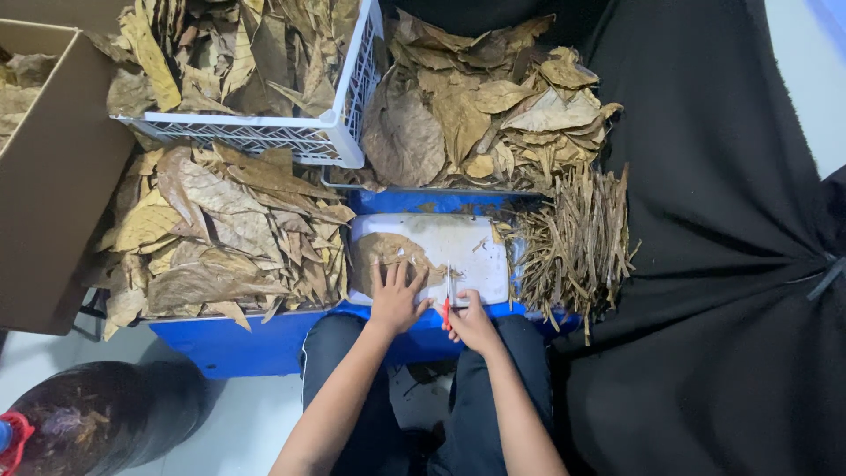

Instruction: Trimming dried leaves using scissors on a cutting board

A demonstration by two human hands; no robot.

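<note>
Head view, looking down over your knees. Your left hand [395, 298] lies flat with fingers spread, pressing a brown leaf [390, 254] onto the white board [467, 251]. Your right hand [469, 319] is closed around the red handle of a knife [448, 295], whose thin blade points away from you and stands on the board just right of the leaf. The leaf covers the board's left part; the right part is bare apart from a few crumbs. The board rests on a blue tabletop [256, 339] whose near edge shows between and beside your forearms.

To the left of the board, touching its edge, lies a loose pile of dry leaves [220, 242], yellow to brown, spilling over the tabletop's left side. To the right of the board lies a heap of stems [577, 242], thin and straw-coloured, resting partly on black cloth [723, 229] that fills the right half of the view.

Beyond the board sits a second heap [485, 106] of larger curled leaves. Left of it a white crate [339, 132] holds more leaves, its near corner overhanging the left pile. A cardboard box [53, 176] stands at the far left edge. A dark bag [106, 414] sits on the floor at lower left, near your left leg.
</note>
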